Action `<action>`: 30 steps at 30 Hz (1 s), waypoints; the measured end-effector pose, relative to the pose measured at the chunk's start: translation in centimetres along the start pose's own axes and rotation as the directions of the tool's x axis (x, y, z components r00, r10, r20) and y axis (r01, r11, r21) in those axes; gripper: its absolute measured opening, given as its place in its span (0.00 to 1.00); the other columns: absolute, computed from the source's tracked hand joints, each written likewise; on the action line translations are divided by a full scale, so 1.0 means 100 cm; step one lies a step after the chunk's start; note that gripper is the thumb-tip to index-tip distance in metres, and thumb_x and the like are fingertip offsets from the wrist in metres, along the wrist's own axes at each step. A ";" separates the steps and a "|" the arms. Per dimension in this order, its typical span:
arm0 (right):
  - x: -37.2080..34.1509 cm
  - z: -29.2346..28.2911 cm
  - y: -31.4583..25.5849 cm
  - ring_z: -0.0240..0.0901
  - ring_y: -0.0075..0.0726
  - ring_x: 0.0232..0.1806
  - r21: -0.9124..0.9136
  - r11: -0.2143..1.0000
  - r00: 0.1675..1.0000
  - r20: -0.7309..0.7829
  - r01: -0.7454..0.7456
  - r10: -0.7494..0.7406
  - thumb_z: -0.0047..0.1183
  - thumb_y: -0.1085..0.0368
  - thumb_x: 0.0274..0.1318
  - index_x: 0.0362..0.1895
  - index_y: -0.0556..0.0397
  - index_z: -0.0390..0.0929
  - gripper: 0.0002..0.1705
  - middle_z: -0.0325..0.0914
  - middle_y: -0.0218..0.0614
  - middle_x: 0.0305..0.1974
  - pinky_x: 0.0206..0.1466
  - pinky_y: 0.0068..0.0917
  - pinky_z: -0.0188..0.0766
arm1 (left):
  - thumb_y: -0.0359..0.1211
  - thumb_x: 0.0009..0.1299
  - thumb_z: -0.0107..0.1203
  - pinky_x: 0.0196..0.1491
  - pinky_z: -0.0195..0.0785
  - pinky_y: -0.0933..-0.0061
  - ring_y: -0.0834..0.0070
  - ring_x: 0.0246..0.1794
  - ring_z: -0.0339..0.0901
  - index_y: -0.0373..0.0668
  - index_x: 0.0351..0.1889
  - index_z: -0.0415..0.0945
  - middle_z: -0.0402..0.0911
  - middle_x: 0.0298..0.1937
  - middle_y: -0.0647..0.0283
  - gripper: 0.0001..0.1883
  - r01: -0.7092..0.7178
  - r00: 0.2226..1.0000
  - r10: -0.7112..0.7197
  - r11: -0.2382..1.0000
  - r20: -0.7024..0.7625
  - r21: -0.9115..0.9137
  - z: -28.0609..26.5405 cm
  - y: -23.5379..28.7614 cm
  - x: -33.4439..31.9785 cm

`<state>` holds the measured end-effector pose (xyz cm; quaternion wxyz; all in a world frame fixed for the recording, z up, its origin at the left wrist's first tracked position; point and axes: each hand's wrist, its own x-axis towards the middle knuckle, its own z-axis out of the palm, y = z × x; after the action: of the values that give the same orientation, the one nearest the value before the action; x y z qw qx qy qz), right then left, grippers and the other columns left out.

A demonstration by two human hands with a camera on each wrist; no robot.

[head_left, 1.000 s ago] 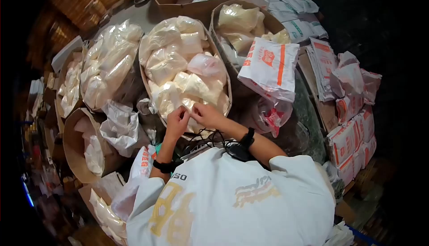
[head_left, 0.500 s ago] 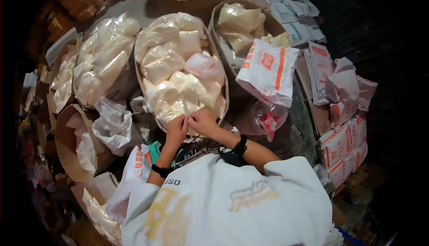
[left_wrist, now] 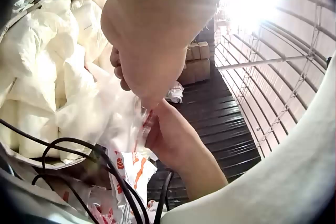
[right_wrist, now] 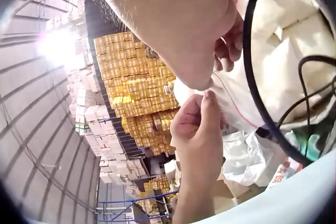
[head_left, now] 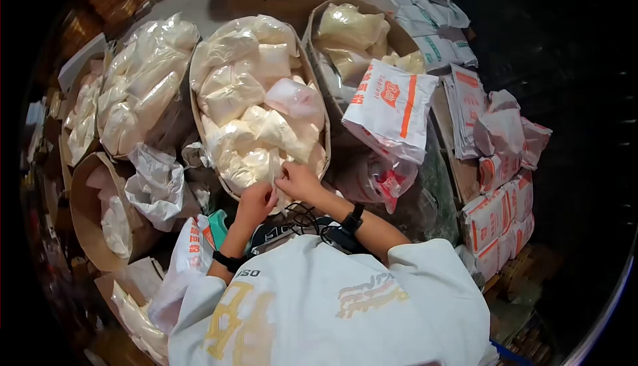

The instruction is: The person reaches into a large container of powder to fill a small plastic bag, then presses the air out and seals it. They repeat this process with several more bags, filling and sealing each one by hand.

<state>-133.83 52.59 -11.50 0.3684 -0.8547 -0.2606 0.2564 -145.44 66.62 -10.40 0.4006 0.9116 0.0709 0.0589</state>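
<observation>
Over the near end of a large oval carton (head_left: 327, 141), both hands work at a clear zip-seal bag (right_wrist: 227, 103) with a thin red line along its mouth. My left hand (head_left: 257, 204) pinches one side of the bag's edge between thumb and fingers. Slightly farther from the body, my right hand (head_left: 299, 182) pinches the other side, its fingertips partly hidden in the head view. In the left wrist view the translucent bag (left_wrist: 113, 111) hangs loosely from the fingers. Plump bags of cream-coloured powder (head_left: 229, 93) fill the carton beneath, with a pinkish clear bag (head_left: 291, 97) on top.
More cartons of powder bags (head_left: 149, 80) stand left and behind. A white and orange printed packet (head_left: 389, 107) lies right of the carton, with similar packets stacked (head_left: 498, 216) farther right. A crumpled white bag (head_left: 156, 186) sits at left. Black cables (head_left: 306, 218) hang near the body.
The left hand has drawn back toward the body, and a small gap now separates the hands. Both still pinch the bag. The head view has shifted slightly, moving the cartons left.
</observation>
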 end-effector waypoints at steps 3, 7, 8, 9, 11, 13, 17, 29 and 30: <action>0.008 0.016 0.012 0.78 0.59 0.34 -0.177 0.983 0.998 -0.047 0.042 -0.052 0.52 0.62 0.47 0.35 0.56 0.77 0.12 0.80 0.51 0.31 0.38 0.49 0.73 | 0.34 0.60 0.60 0.29 0.67 0.57 0.54 0.24 0.75 0.39 0.22 0.73 0.74 0.21 0.53 0.10 0.077 0.996 -0.071 0.991 -0.060 0.108 -0.002 -0.006 -0.009; 0.010 0.011 0.007 0.78 0.61 0.36 -0.316 0.949 0.998 -0.058 0.018 -0.038 0.49 0.67 0.49 0.38 0.57 0.76 0.12 0.79 0.53 0.30 0.40 0.50 0.72 | 0.36 0.58 0.59 0.28 0.69 0.57 0.54 0.23 0.76 0.40 0.18 0.74 0.76 0.20 0.53 0.12 0.241 0.962 -0.202 0.943 -0.182 0.231 -0.011 -0.021 -0.018; 0.013 0.018 0.013 0.78 0.61 0.36 -0.305 0.949 0.992 -0.074 0.079 -0.106 0.49 0.67 0.49 0.39 0.56 0.75 0.12 0.79 0.52 0.29 0.40 0.50 0.73 | 0.36 0.58 0.59 0.28 0.68 0.57 0.54 0.23 0.76 0.40 0.18 0.73 0.75 0.20 0.53 0.12 0.241 0.959 -0.197 0.944 -0.202 0.224 -0.013 -0.023 -0.020; 0.015 0.025 0.019 0.78 0.62 0.36 -0.295 0.945 0.981 -0.092 0.138 -0.172 0.49 0.67 0.49 0.39 0.55 0.75 0.11 0.80 0.52 0.28 0.40 0.50 0.73 | 0.36 0.58 0.59 0.28 0.68 0.57 0.54 0.23 0.76 0.40 0.18 0.73 0.75 0.20 0.53 0.12 0.240 0.956 -0.192 0.946 -0.221 0.217 -0.016 -0.022 -0.022; 0.022 0.038 0.027 0.77 0.62 0.39 -0.220 0.967 0.992 0.014 0.127 -0.127 0.47 0.70 0.49 0.38 0.58 0.76 0.11 0.80 0.53 0.32 0.43 0.50 0.73 | 0.36 0.58 0.60 0.29 0.68 0.57 0.54 0.24 0.76 0.40 0.21 0.72 0.75 0.21 0.54 0.12 0.224 0.955 -0.191 0.966 -0.227 0.127 -0.019 -0.015 -0.021; 0.026 0.041 0.023 0.77 0.61 0.40 -0.151 0.979 0.990 0.049 0.135 -0.129 0.47 0.71 0.49 0.38 0.60 0.77 0.11 0.80 0.54 0.33 0.44 0.49 0.73 | 0.36 0.58 0.61 0.30 0.69 0.57 0.54 0.26 0.76 0.40 0.25 0.72 0.74 0.23 0.54 0.11 0.278 0.937 -0.257 0.959 -0.236 0.061 -0.017 -0.009 -0.018; 0.025 0.039 0.007 0.77 0.60 0.40 -0.114 0.982 0.987 0.068 0.151 -0.144 0.48 0.71 0.49 0.38 0.60 0.77 0.11 0.80 0.53 0.34 0.44 0.47 0.73 | 0.39 0.58 0.64 0.36 0.70 0.56 0.53 0.33 0.77 0.41 0.39 0.69 0.74 0.30 0.55 0.19 0.430 0.854 -0.410 0.903 -0.320 -0.010 -0.006 -0.014 -0.016; 0.033 0.012 -0.002 0.75 0.57 0.44 -0.156 0.976 0.986 -0.049 0.151 -0.161 0.50 0.70 0.50 0.41 0.56 0.76 0.12 0.79 0.49 0.38 0.46 0.45 0.71 | 0.29 0.61 0.52 0.37 0.71 0.49 0.48 0.36 0.80 0.51 0.46 0.71 0.82 0.31 0.50 0.14 0.523 0.830 -0.447 0.832 -0.334 0.187 -0.026 -0.008 0.004; 0.027 0.009 -0.007 0.74 0.56 0.45 -0.184 0.958 0.970 -0.061 0.222 -0.236 0.52 0.70 0.50 0.42 0.57 0.73 0.13 0.78 0.48 0.40 0.47 0.44 0.70 | 0.28 0.61 0.52 0.38 0.71 0.49 0.47 0.36 0.80 0.51 0.46 0.71 0.81 0.31 0.49 0.15 0.543 0.817 -0.462 0.818 -0.344 0.190 -0.029 -0.009 0.006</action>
<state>-132.56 55.14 -12.15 0.3291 -0.8578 -0.3641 0.1528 -145.43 69.36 -9.09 0.2546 0.8886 0.3752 0.0686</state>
